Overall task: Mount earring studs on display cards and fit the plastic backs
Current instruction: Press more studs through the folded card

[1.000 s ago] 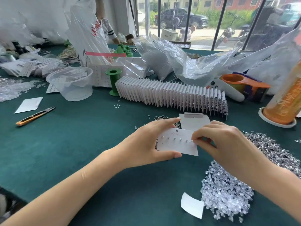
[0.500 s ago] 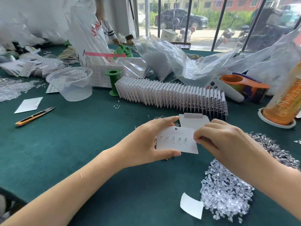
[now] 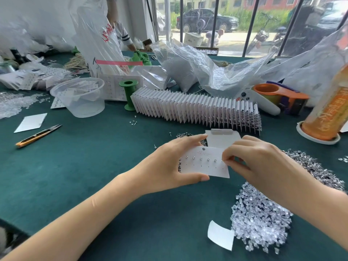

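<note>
Head view, looking down over a dark green table. Far left: a clear plastic tub holding a few loose white cards. Behind it, tall clear plastic bags, crumpled, contents hard to make out. Beside the tub, a green spool standing upright, then a long fanned row of finished cards set on edge. Far right: an orange bottle tilted on a white lid, an orange tape dispenser near it.

Centre, just above the table: a white display card, gripped at its left edge by the left hand, thumb beneath and fingers along the top. One row of small shiny studs across the upper half; below it a row of tiny bare holes. Right hand at the card's right edge, thumb and forefinger pinched narrowly together at the end of the stud row; what sits between them too small to tell.

Right of the hands: a heap of clear plastic backs, and behind it a pile of silvery loose studs. Left: orange-handled snips and a blank card lying flat.
</note>
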A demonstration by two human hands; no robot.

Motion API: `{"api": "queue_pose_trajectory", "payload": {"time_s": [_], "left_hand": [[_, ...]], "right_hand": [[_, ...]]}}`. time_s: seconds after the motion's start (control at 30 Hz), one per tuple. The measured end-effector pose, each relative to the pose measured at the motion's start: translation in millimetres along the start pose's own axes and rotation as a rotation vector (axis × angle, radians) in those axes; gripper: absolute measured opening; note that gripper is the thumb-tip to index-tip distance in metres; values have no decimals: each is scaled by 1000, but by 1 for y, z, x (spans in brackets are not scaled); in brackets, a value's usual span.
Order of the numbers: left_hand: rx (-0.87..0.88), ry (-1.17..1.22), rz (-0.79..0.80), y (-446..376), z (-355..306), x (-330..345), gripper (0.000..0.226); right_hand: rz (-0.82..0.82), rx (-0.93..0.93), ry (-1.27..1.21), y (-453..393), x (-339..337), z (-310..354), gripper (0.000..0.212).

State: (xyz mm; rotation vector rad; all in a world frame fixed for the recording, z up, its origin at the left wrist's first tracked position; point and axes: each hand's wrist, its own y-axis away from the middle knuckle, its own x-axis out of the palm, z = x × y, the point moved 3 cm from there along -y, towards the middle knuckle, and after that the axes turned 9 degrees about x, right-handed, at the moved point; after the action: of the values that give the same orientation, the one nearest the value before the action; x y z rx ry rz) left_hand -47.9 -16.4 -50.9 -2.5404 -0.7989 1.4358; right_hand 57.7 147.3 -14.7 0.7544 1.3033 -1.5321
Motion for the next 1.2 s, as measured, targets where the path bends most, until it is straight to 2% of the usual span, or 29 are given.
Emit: {"api": "queue_pose_trajectory", "payload": {"time_s": [0.13, 0.2, 0.33, 0.4, 0.47, 0.53, 0.63, 0.9, 1.1, 1.2], "left_hand": [[-5, 8, 1, 0, -1, 0, 82], [-15, 17, 0, 0, 0, 0, 82], [-43, 59, -27, 0, 0, -3, 82], [-49, 93, -50, -1, -1, -5, 81], [-40, 106, -66, -2, -2, -6, 81], [-30, 125, -70, -1, -5, -6, 81], [-16, 137, -69, -1, -6, -5, 83], [5, 101, -51, -1, -11, -3, 85], [58, 36, -60, -6, -21, -2, 86], [105, 41, -83, -15, -31, -4, 85]], "right_hand": [[-25, -15, 7, -2, -1, 0, 12], [-43, 30, -65, -1, 0, -3, 16], [-90, 394, -332, 2, -7, -18, 20], [15, 588, -457, 1, -3, -24, 31], [178, 736, -729, 0, 7, -23, 49], [301, 811, -950, 1, 15, -17, 49], [374, 806, -1069, 1, 20, -13, 47], [355, 817, -1128, 3, 24, -15, 52], [300, 802, -1159, 8, 18, -18, 29], [215, 784, -1168, 11, 8, -23, 28]]}}
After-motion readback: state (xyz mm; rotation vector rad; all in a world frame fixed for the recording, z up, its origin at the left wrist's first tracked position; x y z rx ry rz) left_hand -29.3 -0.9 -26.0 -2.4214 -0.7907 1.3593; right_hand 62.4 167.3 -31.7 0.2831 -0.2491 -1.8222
